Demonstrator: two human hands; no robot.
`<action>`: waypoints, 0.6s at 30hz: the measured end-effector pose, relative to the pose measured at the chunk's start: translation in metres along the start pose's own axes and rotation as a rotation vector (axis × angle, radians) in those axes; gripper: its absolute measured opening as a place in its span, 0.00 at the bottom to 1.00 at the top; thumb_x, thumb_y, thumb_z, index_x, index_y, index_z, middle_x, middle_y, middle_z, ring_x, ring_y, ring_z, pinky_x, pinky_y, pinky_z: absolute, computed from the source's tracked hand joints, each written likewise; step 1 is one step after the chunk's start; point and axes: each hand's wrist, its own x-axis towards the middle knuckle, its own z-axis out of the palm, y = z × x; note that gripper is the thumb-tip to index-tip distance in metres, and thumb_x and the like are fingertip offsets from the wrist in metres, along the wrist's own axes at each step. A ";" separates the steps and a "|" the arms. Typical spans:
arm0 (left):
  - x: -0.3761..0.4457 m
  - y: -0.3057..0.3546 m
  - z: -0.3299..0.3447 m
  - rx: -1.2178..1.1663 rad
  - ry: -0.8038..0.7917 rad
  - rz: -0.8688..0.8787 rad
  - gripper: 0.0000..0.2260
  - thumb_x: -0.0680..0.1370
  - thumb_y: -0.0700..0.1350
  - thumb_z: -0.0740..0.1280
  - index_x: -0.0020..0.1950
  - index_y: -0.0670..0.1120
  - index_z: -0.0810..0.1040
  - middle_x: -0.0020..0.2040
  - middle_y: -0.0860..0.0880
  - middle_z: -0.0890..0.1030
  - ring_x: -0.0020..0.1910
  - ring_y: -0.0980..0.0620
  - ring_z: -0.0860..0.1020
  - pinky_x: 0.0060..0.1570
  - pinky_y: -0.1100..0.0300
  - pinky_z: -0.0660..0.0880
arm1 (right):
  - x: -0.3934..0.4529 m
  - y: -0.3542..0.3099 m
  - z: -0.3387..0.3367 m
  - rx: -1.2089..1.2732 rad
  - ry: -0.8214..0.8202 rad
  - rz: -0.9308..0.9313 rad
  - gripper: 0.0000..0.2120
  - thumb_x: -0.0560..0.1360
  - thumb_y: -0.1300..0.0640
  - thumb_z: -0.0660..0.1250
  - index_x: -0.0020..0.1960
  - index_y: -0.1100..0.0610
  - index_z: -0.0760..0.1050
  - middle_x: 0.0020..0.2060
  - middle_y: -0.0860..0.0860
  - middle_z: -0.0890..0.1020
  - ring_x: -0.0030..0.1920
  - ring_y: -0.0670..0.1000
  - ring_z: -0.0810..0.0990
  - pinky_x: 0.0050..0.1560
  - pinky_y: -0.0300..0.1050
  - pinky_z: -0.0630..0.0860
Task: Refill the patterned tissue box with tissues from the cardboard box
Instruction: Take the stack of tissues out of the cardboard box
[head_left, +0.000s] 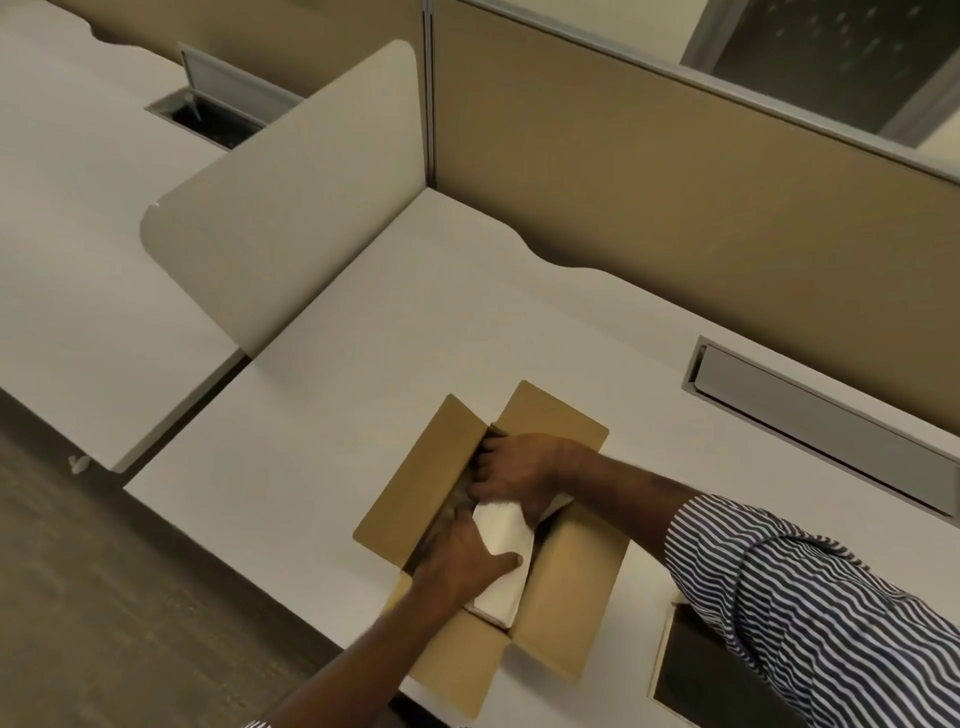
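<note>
An open brown cardboard box (571, 587) sits on the white desk (395, 332) near its front edge, all flaps folded out. Inside lies a white stack of tissues (503, 535). My left hand (465, 558) reaches into the box from below and grips the near side of the stack, thumb on top. My right hand (519, 467) comes in from the right and holds the far end of the same stack. At the bottom right, partly under my striped sleeve, a white-edged box with a dark opening (691, 670) shows; I cannot make out its pattern.
A tan partition wall (675, 208) runs behind the desk and a cream side divider (291, 208) stands at its left. A grey cable hatch (821, 421) lies closed at the right rear. Another desk with an open hatch (208, 117) is further left.
</note>
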 end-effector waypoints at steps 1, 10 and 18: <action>-0.002 0.000 -0.001 0.001 0.025 0.033 0.50 0.68 0.66 0.73 0.80 0.46 0.53 0.78 0.46 0.64 0.75 0.48 0.66 0.74 0.52 0.64 | -0.003 0.000 -0.001 0.018 0.027 -0.035 0.34 0.61 0.44 0.80 0.62 0.57 0.74 0.54 0.56 0.82 0.55 0.59 0.78 0.64 0.55 0.71; -0.024 0.008 -0.020 -0.025 0.210 0.206 0.39 0.68 0.80 0.55 0.67 0.53 0.66 0.62 0.52 0.79 0.58 0.53 0.80 0.54 0.63 0.72 | -0.025 -0.005 -0.005 0.036 0.208 -0.088 0.25 0.69 0.47 0.75 0.59 0.56 0.69 0.52 0.56 0.79 0.51 0.57 0.75 0.55 0.55 0.75; -0.035 0.019 -0.023 -0.131 0.294 0.262 0.42 0.67 0.81 0.52 0.69 0.54 0.67 0.64 0.54 0.77 0.62 0.54 0.78 0.62 0.58 0.74 | -0.037 -0.005 -0.012 -0.048 0.245 -0.046 0.27 0.70 0.44 0.73 0.62 0.54 0.68 0.55 0.53 0.79 0.54 0.55 0.75 0.63 0.57 0.69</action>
